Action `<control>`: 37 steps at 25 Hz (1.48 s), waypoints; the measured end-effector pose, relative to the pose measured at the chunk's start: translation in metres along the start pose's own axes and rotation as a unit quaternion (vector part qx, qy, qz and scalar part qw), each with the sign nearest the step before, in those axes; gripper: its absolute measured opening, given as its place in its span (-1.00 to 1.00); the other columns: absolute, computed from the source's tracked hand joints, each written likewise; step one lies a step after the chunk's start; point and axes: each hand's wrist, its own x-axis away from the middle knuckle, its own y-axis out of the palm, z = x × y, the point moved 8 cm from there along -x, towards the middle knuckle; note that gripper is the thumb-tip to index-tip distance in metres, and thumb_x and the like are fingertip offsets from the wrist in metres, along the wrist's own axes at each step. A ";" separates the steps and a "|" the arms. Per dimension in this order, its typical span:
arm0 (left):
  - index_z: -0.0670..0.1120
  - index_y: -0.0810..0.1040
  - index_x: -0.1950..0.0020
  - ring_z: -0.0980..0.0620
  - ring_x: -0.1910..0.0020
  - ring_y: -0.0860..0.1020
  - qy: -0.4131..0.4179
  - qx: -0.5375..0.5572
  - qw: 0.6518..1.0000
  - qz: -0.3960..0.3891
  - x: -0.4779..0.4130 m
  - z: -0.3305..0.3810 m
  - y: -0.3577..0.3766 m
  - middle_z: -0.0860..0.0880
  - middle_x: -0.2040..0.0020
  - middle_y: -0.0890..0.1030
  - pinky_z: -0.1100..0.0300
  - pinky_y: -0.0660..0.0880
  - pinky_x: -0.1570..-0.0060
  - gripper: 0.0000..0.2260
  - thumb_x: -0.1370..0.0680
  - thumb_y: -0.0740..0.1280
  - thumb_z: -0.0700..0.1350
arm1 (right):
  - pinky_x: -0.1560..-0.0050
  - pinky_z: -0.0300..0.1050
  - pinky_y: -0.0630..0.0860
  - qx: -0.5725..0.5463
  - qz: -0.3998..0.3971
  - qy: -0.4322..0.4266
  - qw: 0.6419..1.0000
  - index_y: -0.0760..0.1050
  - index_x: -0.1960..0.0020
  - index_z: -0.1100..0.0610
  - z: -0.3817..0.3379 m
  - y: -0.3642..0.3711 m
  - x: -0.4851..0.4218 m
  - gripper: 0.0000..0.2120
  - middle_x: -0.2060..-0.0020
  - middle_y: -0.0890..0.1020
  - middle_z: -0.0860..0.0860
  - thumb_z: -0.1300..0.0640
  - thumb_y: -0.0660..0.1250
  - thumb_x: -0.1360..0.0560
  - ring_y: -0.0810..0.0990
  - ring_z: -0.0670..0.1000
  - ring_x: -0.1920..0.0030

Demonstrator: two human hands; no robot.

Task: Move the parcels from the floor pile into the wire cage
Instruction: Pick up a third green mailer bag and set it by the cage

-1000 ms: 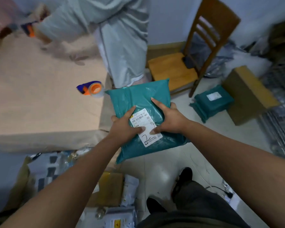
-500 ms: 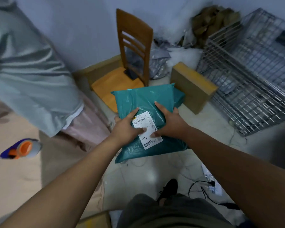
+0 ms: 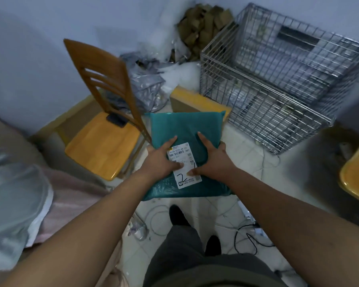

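Above a cable-strewn tiled floor (image 3: pixel 232 154), left hand (image 3: pixel 161 160) and right hand (image 3: pixel 212 160) clasp a teal plastic mailer parcel (image 3: pixel 184 127), mid-carry; next, seemingly, rightward into the open-topped grey wire cage (image 3: pixel 278 83).

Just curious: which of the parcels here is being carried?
The teal parcel, gripped by the left hand and right hand; the brown box rests beside the cage.

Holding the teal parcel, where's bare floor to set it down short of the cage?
Bare tile lies between the teal parcel and the wire cage front. Crowded: cables by the feet, grey bags behind the chair, cardboard box beside the cage.
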 end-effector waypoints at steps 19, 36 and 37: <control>0.33 0.14 -0.58 -0.21 -0.34 0.41 -0.032 -0.070 0.997 -0.029 -0.271 -0.010 -0.009 -0.12 -0.44 0.08 -0.01 0.41 -0.43 -0.16 -0.45 0.54 0.01 | -0.51 0.21 0.31 -0.023 -0.004 0.074 0.997 -0.24 -0.56 -0.41 0.023 -0.015 -0.261 0.33 -0.51 0.03 0.18 -0.15 0.69 -0.18 0.23 0.29 -0.51; 0.23 0.26 -0.58 -0.13 -0.58 0.18 0.000 -0.048 0.998 -0.027 -0.512 -0.181 0.077 -0.05 -0.60 -0.15 0.21 0.06 -0.50 -0.19 -0.43 0.58 -0.06 | -0.43 0.17 0.38 -0.041 0.048 0.082 0.995 -0.32 -0.55 -0.41 0.109 0.122 -0.501 0.40 -0.60 -0.15 0.17 -0.07 0.73 -0.17 0.17 0.26 -0.58; 0.23 0.27 -0.57 -0.12 -0.58 0.19 -0.002 -0.046 0.998 -0.030 -0.528 -0.195 0.088 -0.04 -0.60 -0.14 0.18 0.08 -0.53 -0.19 -0.43 0.58 -0.06 | -0.43 0.17 0.37 -0.038 0.044 0.086 0.995 -0.33 -0.55 -0.42 0.120 0.135 -0.516 0.40 -0.61 -0.16 0.18 -0.07 0.72 -0.18 0.17 0.28 -0.58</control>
